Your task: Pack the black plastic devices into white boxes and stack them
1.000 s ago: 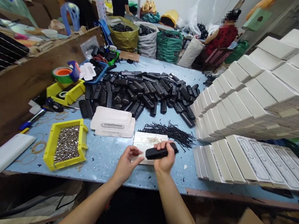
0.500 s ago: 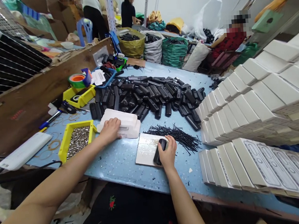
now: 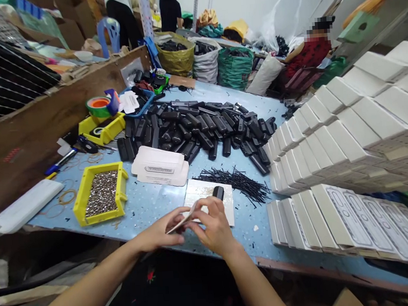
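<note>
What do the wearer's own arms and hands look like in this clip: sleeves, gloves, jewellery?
Both forearms are bare up to the picture's edge, with no sleeves in view. The left hand and right hand wear no gloves, and no rings, watch or wristband show.

Both forearms are bare, no sleeves, rings or watch on the hands [image 3: 191, 228]; dark floral-print clothing below.

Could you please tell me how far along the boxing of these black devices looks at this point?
Done: rows of closed white boxes fill the right side. In hand: the left hand and right hand hold a flat white carton, with one black device lying on a white sheet. Left: a big pile of black devices and a stack of flat cartons.
</note>
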The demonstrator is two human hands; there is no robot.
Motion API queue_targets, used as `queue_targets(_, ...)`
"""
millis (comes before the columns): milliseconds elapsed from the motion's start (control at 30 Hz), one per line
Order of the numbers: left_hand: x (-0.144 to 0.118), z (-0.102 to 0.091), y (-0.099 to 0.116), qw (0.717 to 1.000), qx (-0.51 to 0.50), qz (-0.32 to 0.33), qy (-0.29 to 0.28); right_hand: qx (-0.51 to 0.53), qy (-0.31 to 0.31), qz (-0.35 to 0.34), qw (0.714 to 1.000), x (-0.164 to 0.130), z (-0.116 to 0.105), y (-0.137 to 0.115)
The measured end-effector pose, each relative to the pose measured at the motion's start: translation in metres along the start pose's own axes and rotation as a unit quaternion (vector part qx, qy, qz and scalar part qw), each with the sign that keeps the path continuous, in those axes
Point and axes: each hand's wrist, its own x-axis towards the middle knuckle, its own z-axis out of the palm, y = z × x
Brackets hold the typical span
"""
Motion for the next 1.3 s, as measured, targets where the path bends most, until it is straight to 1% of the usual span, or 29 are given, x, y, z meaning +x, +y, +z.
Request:
queue_targets(67,-0.005,-0.003,-0.005,0.997,0.069,-0.018,0.026,0.051,-0.078,0.030,0.995,-0.013,-0.006,0.003)
queue_targets(100,-0.008,-0.007,-0.004,0.993,0.110,-0.031,0.042,0.074,-0.103,0.052,0.991,-0.019,-0.008,0.004)
queue_targets(133,-0.010,-0.011,0.000,0.987,0.143,-0.035,0.057,0.100,-0.108,0.080,0.986,-0.023,-0.009,0.004)
queue_targets(167,-0.011,-0.014,0.004,0.983,0.168,-0.026,0.069,0.134,-0.092,0.113,0.980,-0.026,-0.008,0.005)
queue_targets(200,-0.012,-0.017,0.009,0.980,0.188,-0.002,0.070,0.179,-0.057,0.149,0.971,-0.028,-0.006,0.007)
queue_targets(233,-0.012,-0.018,0.015,0.976,0.207,0.034,0.062,0.236,-0.012,0.187,0.954,-0.028,-0.002,0.009)
queue_targets(267,-0.011,-0.017,0.019,0.971,0.223,0.071,0.050,0.301,0.024,0.226,0.926,-0.028,0.003,0.010)
queue_targets(300,-0.010,-0.014,0.023,0.966,0.236,0.101,0.032,0.364,0.043,0.263,0.893,-0.027,0.008,0.012)
queue_targets(333,-0.008,-0.010,0.026,0.963,0.243,0.118,0.012,0.415,0.043,0.294,0.860,-0.026,0.013,0.014)
queue_targets(367,-0.006,-0.005,0.027,0.963,0.242,0.120,0.000,0.448,0.030,0.316,0.836,-0.025,0.017,0.014)
queue_targets(400,-0.004,0.001,0.027,0.966,0.235,0.110,0.006,0.461,0.012,0.320,0.828,-0.024,0.019,0.014)
queue_targets(433,-0.001,0.008,0.027,0.971,0.221,0.091,0.033,0.459,-0.007,0.302,0.836,-0.023,0.020,0.014)
queue_targets(500,0.004,0.019,0.025,0.977,0.179,0.049,0.101,0.430,-0.018,0.230,0.873,-0.021,0.016,0.011)
queue_targets(567,0.009,0.027,0.025,0.981,0.133,0.016,0.137,0.406,-0.037,0.183,0.895,-0.018,0.010,0.006)
queue_targets(633,0.013,0.031,0.027,0.985,0.106,-0.003,0.134,0.400,-0.053,0.214,0.890,-0.016,0.007,0.000)
queue_targets(700,0.016,0.032,0.029,0.987,0.098,-0.015,0.129,0.380,-0.031,0.250,0.890,-0.016,0.009,-0.007)
queue_targets(733,0.016,0.032,0.030,0.988,0.095,-0.015,0.123,0.359,-0.009,0.243,0.901,-0.017,0.011,-0.010)
queue_targets(800,0.017,0.029,0.028,0.990,0.084,-0.005,0.113,0.294,0.015,0.176,0.939,-0.020,0.013,-0.010)
queue_targets(833,0.018,0.026,0.026,0.991,0.073,0.000,0.114,0.254,0.000,0.128,0.959,-0.021,0.012,-0.006)
queue_targets(900,0.016,0.018,0.017,0.992,0.035,-0.020,0.118,0.163,-0.082,0.060,0.981,-0.023,0.005,0.013)
queue_targets(967,0.013,0.004,0.007,0.988,-0.059,-0.071,0.126,0.052,-0.178,0.058,0.981,-0.026,-0.009,0.041)
queue_targets(1000,0.010,-0.003,0.002,0.978,-0.134,-0.093,0.130,0.000,-0.213,0.071,0.975,-0.027,-0.017,0.056)
queue_targets(1033,0.008,-0.011,-0.003,0.959,-0.222,-0.104,0.142,-0.040,-0.237,0.082,0.967,-0.028,-0.024,0.069)
queue_targets(1067,0.006,-0.017,-0.008,0.931,-0.310,-0.104,0.164,-0.061,-0.252,0.085,0.962,-0.030,-0.031,0.078)
queue_targets(1133,0.005,-0.026,-0.014,0.851,-0.452,-0.087,0.252,-0.052,-0.243,0.087,0.965,-0.031,-0.040,0.087)
queue_targets(1200,0.008,-0.026,-0.016,0.775,-0.528,-0.069,0.340,-0.025,-0.188,0.110,0.976,-0.029,-0.041,0.082)
queue_targets(1233,0.011,-0.023,-0.016,0.747,-0.549,-0.065,0.369,-0.017,-0.164,0.121,0.979,-0.026,-0.037,0.077)
queue_targets(1267,0.015,-0.020,-0.016,0.729,-0.562,-0.064,0.385,-0.013,-0.154,0.128,0.980,-0.023,-0.031,0.072)
queue_targets(1300,0.018,-0.016,-0.015,0.719,-0.570,-0.065,0.392,-0.011,-0.162,0.130,0.978,-0.020,-0.023,0.066)
